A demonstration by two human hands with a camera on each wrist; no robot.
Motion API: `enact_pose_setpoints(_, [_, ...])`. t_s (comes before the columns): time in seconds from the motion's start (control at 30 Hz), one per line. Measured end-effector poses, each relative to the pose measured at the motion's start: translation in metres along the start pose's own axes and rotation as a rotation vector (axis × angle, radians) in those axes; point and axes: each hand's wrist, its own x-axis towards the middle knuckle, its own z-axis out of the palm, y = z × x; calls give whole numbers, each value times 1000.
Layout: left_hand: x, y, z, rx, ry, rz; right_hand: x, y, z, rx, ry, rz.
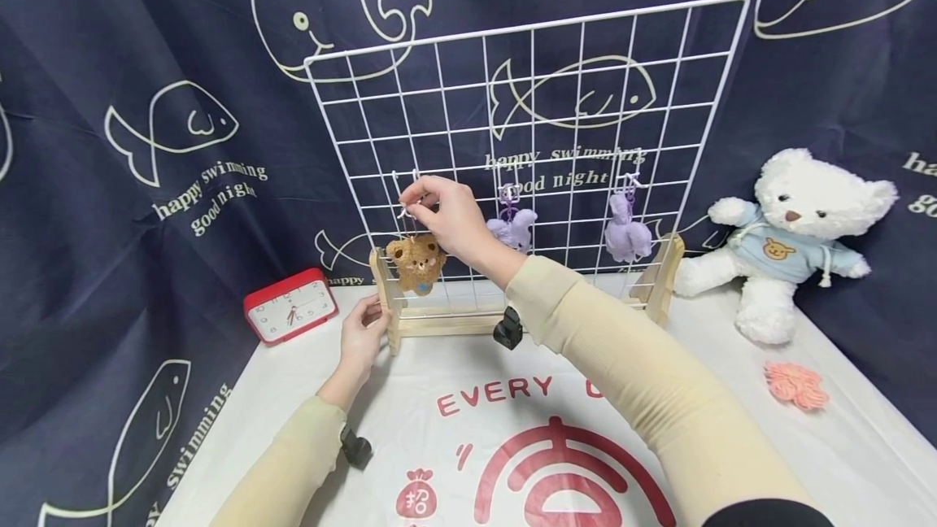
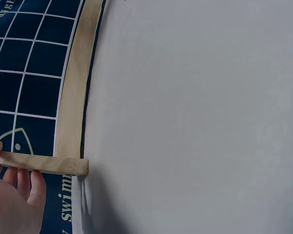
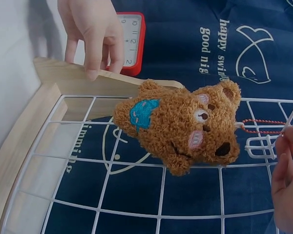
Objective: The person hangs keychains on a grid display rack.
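Note:
A brown teddy bear keychain (image 1: 417, 263) hangs at the left side of the white wire grid (image 1: 556, 132). My right hand (image 1: 448, 214) pinches the keychain's red ball chain (image 3: 263, 122) just above the bear's head, close beside a white hook (image 3: 260, 148) on the grid. The bear faces out, with a blue patch on its belly. Lower down, my left hand (image 1: 363, 333) holds the left upright of the wooden stand (image 2: 44, 163), thumb on one side and fingers on the other.
Two purple plush keychains (image 1: 628, 233) hang from hooks farther right. A red clock (image 1: 290, 307) stands left of the stand. On the right sit a white teddy bear (image 1: 786, 234) in a blue top and a pink knitted flower-like piece (image 1: 796, 385). Dark printed cloth (image 1: 183, 15) hangs behind.

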Motion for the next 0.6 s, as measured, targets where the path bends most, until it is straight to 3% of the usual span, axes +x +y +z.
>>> enact_pose_setpoints(0.17, [-2,8,1,-1,-12,-10,1,1,-1,-27,11,3])
enact_pose_setpoints(0.3, [-15,30,2,20,-21,-9,1,1,-1,-33,14,6])
enact_pose_setpoints(0.43, [-23,43,1,23,-26,11,-2,1,-2,-20,19,25])
enact_pose_setpoints(0.5, [-22,42,1,21,-28,12,-5,0,-2,-4,22,30])
enact_pose_setpoints(0.6, [-14,27,1,8,-20,-7,-9,0,-3,17,25,31])
